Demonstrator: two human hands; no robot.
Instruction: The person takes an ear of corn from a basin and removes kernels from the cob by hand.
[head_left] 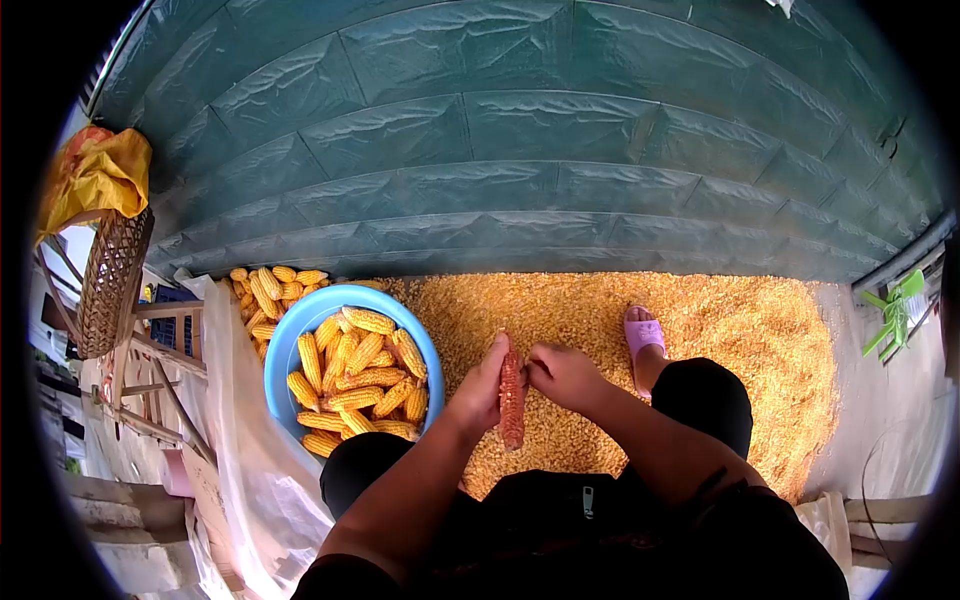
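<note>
My left hand (482, 385) is wrapped round a reddish corn cob (511, 405), mostly bare of kernels, which points lengthwise towards me. Close against the cob's right side, near its far end, is my right hand (563, 375) with its fingers curled in. Whether those fingers hold anything is hidden. Below both hands spreads a thick layer of loose yellow corn kernels (600, 440). To the left stands a blue tub (433, 365) filled with yellow ears of corn (355, 365).
More ears of corn (265, 290) lie behind the tub. A green sheet wall (520, 130) closes off the far side. At left are a woven basket (115, 285), a yellow bag (110, 175) and plastic sheeting (245, 420). My foot wears a pink slipper (643, 332). A green plastic object (897, 310) is at right.
</note>
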